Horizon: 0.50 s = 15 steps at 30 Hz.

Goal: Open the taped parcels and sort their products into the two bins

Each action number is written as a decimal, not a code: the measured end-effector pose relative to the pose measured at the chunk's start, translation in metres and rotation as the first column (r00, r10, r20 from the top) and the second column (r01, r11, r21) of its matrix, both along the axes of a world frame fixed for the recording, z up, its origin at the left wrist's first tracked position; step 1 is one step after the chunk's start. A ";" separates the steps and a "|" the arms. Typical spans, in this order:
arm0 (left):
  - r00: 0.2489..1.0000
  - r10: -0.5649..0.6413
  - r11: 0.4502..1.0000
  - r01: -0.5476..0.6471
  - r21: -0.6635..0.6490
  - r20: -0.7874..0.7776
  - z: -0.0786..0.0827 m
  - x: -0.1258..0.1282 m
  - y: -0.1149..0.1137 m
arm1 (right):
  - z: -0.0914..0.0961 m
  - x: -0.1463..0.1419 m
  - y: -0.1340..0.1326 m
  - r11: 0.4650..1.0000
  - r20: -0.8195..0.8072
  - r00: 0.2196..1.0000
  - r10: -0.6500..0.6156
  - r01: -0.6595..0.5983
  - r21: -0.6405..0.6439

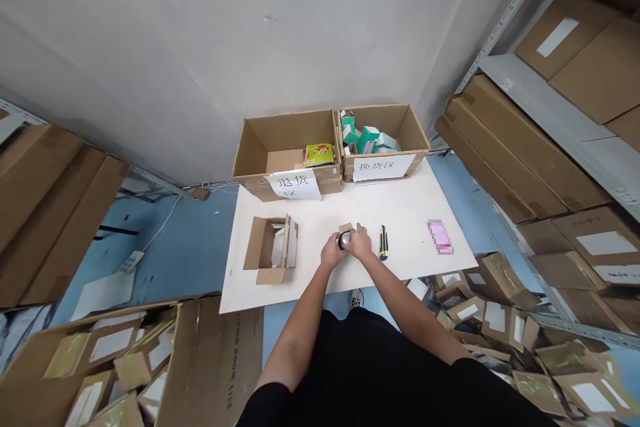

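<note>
My left hand point(332, 251) and my right hand point(359, 243) meet over the front middle of the white table point(320, 280). Between them they grip a small rounded item point(344, 239), dark with a silvery top; its kind is too small to make out. A bit of brown cardboard point(345, 228) shows just behind it, partly covered by my fingers. To the right of my right hand lies a black and yellow box cutter point(383, 243). Left of my hands stands an opened cardboard box point(260, 247) with white wrapping inside.
Two labelled cartons line the table's back: the left carton point(250, 177) holds a yellow-green packet point(319, 155), the right carton point(417, 137) several green-white boxes point(369, 139). A blurred pink item point(441, 237) lies right. Loaded shelves point(555, 100) and parcel heaps flank the table.
</note>
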<state>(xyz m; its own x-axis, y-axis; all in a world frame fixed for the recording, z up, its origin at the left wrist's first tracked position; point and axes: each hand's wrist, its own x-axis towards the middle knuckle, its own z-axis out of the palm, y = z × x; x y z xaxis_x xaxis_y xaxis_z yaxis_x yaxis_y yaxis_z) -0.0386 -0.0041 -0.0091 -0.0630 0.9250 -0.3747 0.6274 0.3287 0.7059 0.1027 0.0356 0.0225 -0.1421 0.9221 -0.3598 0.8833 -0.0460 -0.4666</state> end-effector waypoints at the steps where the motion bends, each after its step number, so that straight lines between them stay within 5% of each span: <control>1: 1.000 -0.003 1.000 0.003 -0.012 0.001 0.001 0.002 0.002 | 0.001 -0.005 0.002 1.000 0.032 0.999 -0.018 0.018 -0.009; 8: 0.995 -0.078 0.996 0.075 -0.043 -0.063 0.007 0.002 0.013 | 0.032 -0.006 0.005 0.991 -0.020 0.997 -0.078 0.080 0.103; 15: 0.990 -0.115 0.990 0.122 -0.075 0.087 0.014 -0.005 0.027 | 0.130 0.011 0.008 0.970 -0.268 0.952 -0.148 0.192 0.147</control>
<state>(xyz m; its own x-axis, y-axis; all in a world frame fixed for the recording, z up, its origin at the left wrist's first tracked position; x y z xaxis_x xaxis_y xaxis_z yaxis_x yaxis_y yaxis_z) -0.0436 0.0231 0.0047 0.0793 0.8908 -0.4475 0.6059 0.3134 0.7312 0.1140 0.0441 0.1529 -0.0436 0.9847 -0.1688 0.7208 -0.0860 -0.6877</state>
